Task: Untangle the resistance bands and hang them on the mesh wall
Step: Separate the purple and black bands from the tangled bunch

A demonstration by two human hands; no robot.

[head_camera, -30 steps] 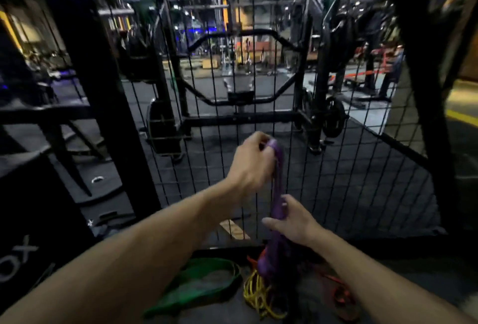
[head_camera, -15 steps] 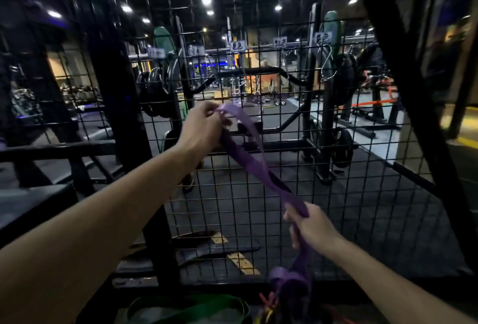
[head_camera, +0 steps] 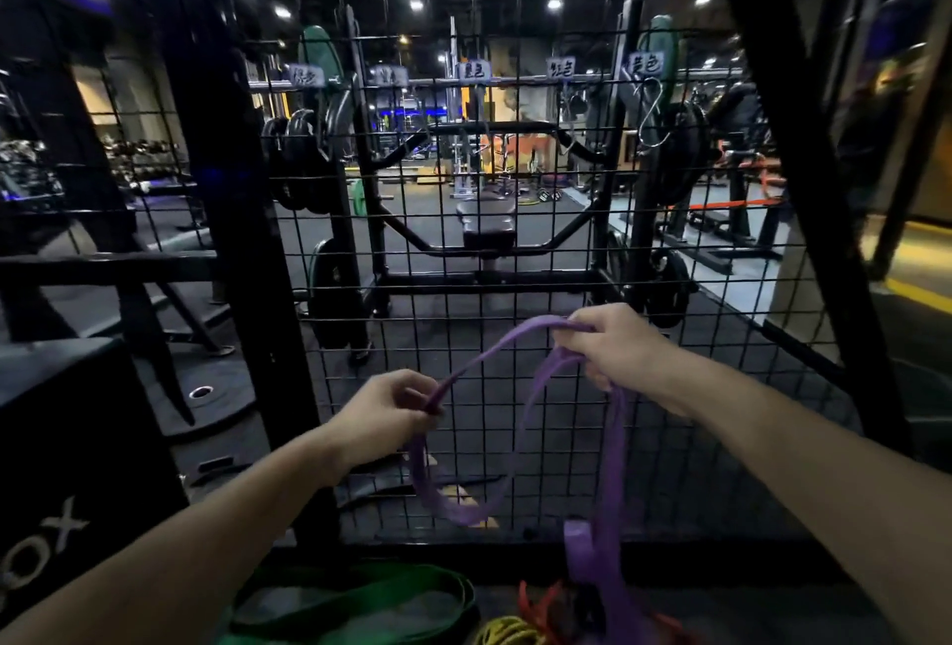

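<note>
Hands, left (head_camera: 384, 412) and right (head_camera: 613, 348), grip purple band (head_camera: 615, 443) before mesh wall (head_camera: 515, 284).

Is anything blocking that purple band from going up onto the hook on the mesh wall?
Nothing visible blocks the way up. The purple band is held by both the left hand and right hand, but its lower end still trails into the pile of bands on the floor. The metal hook hangs empty.
</note>
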